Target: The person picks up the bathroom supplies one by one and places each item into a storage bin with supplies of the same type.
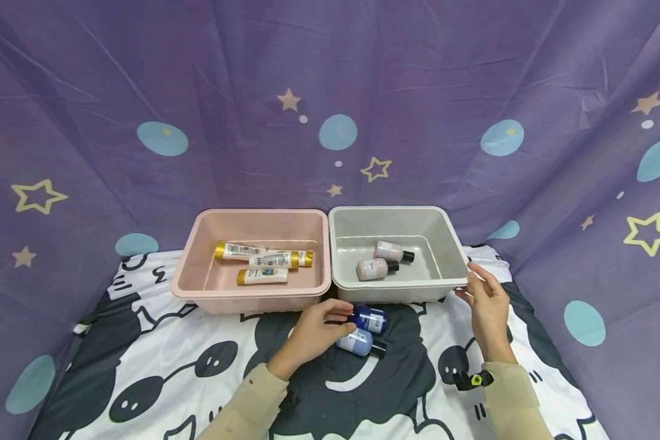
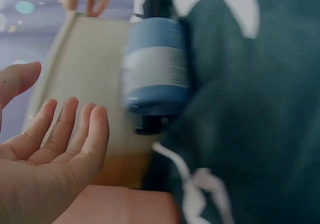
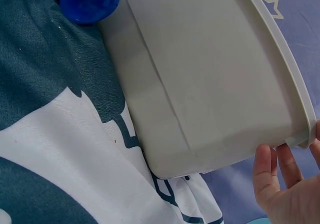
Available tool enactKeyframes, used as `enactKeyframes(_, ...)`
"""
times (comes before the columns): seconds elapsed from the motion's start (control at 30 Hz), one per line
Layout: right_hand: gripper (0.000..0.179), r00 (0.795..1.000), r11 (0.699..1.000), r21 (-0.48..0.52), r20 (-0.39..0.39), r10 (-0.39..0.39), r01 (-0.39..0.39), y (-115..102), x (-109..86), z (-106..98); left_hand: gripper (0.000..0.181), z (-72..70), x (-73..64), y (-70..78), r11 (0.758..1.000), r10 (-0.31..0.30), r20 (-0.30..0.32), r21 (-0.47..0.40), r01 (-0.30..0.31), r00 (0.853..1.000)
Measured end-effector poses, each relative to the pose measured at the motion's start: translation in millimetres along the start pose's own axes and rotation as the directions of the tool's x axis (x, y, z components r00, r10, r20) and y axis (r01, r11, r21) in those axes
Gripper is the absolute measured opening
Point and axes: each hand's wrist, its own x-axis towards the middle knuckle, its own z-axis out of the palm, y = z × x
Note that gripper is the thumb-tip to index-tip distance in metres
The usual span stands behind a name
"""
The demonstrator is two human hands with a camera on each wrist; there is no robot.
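Observation:
My left hand (image 1: 319, 329) is beside two bottles lying on the cloth, a light blue one (image 1: 355, 341) and a dark blue one (image 1: 371, 319). Both have black caps. In the left wrist view the fingers of that hand (image 2: 65, 169) are spread loosely and apart from the light blue bottle (image 2: 155, 68). With thumb and fingers, my right hand (image 1: 488, 305) holds the rim of the grey bin (image 1: 396, 295) at its front right corner. The right wrist view shows fingers (image 3: 263, 166) under that rim, the thumb mostly out of frame.
Inside the grey bin lie two pale pink bottles (image 1: 371, 269) with black caps. A pink bin (image 1: 253, 301) stands against it on the left, holding several white tubes (image 1: 268, 277) with gold caps. Behind both bins hangs a purple curtain (image 1: 242, 146). A panda-patterned cloth (image 1: 198, 397) lies underneath.

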Motion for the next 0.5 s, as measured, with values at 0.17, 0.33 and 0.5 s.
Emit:
enactKeyframes(0.17, 0.035, 1.000, 1.000, -0.007, -0.005, 0.000, 0.000, 1.6, -0.6, -0.3, 0.034, 4.5, -2.0, -22.0, 0.997, -0.056, -0.024, 0.046, 0.057, 0.998)
enactKeyframes(0.33, 0.036, 1.000, 1.000, 0.009, -0.004, -0.011, 0.011, 2.3, -0.3, 0.0, 0.037, 5.8, -2.9, -35.4, 0.995, -0.084, -0.027, 0.056, 0.085, 0.996)
enactKeyframes(0.5, 0.038, 1.000, 1.000, 0.000, 0.000, -0.017, 0.017, 3.1, 0.2, 0.0, 0.038, 4.4, -1.8, -45.3, 0.993, -0.108, 0.017, 0.060, 0.106, 0.994)
